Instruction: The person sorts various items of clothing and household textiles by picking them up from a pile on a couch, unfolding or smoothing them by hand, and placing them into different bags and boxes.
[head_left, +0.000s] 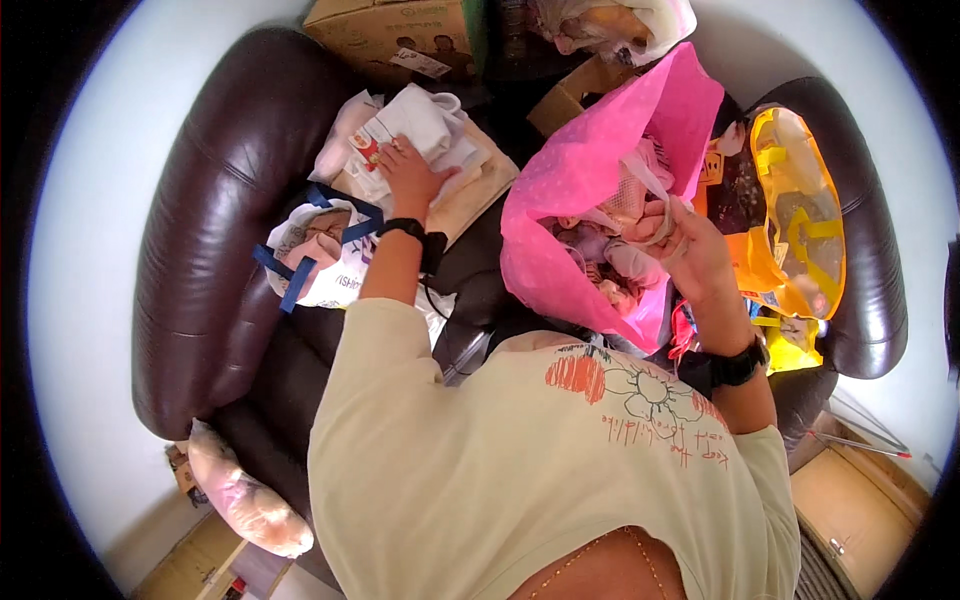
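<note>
Left hand [408,180] spread flat on folded white cloth [418,122], left side of the brown leather sofa [225,170]. Right hand [698,255] pinching pale fabric [655,190] inside open pink bag [570,165].

L hand [408,178] on cloth pile [422,118], R hand [690,245] pinching lt. fabric [653,187] over pink bag [570,165].

Place: home, probably living room. Before me, dark brown leather-look sofa [225,190], thick padded armrests either side. Plain white wall [85,270] alongside. Light wooden cabinet front [850,505] with small metal handle, lower right. Sofa serves as storage spot: pink bag [560,170] full of cloth items [632,262], white bag [345,280] with blue handles, cardboard box [385,35] at far side. I wear casual printed T-shirt [480,470], consistent with domestic setting.
</note>
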